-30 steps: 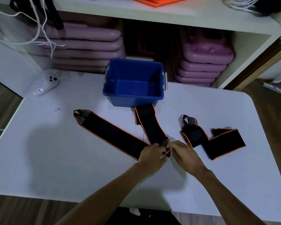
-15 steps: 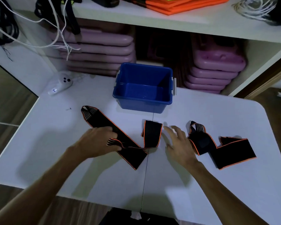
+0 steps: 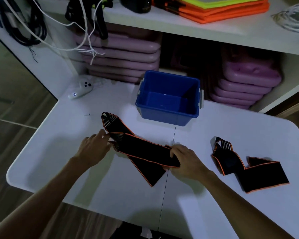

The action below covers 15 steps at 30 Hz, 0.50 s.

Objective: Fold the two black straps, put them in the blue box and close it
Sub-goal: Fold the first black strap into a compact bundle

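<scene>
Hands (image 3: pixel 93 149) (image 3: pixel 186 161) clamped on strap (image 3: pixel 145 152), second strap (image 3: pixel 248 169) right, blue box (image 3: pixel 167 116) behind.

blue box (image 3: pixel 168 116) open-topped, bare table (image 3: pixel 231 128) before it — second strap (image 3: pixel 248 168) lies right.

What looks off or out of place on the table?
Mainly one thing: no lid for the blue box is in view, though it must be closed. A tiny white object lies loose near the left strap. The right strap lies crumpled and unfolded.
</scene>
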Tool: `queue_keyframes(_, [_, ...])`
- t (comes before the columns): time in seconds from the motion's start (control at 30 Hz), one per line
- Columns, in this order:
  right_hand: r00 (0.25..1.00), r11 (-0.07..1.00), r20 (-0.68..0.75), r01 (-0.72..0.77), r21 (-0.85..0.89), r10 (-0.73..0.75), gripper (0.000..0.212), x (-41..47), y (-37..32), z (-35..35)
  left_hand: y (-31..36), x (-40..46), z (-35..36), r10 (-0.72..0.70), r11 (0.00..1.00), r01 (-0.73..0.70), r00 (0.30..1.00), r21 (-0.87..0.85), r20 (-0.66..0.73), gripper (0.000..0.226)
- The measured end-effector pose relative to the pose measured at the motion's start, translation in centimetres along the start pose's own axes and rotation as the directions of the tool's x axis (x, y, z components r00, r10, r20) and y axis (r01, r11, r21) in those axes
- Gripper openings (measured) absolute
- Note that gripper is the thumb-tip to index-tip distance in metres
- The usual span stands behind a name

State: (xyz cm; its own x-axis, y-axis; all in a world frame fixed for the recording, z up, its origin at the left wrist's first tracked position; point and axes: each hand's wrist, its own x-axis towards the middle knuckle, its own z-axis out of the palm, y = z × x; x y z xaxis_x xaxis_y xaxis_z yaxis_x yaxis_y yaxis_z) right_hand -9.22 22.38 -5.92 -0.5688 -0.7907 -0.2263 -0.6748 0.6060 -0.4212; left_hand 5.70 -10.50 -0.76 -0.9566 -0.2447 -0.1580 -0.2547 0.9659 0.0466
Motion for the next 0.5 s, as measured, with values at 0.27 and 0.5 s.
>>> queue_keyframes(0.27, [0.972,0.997,-0.235,0.015,0.071,0.002,0.051,-1.1,-4.3,-1.4,-0.3,4.8,0.0,-0.250,0.946,0.230,0.966,-0.229,-0.062,0.038])
queue_keyframes(0.5, [0.976,1.000,-0.217,-0.027,0.012,0.029,0.059,-1.2,-9.7,0.9,-2.5,9.7,0.8,-0.175,0.983,0.179,0.982,-0.049,0.072,0.040])
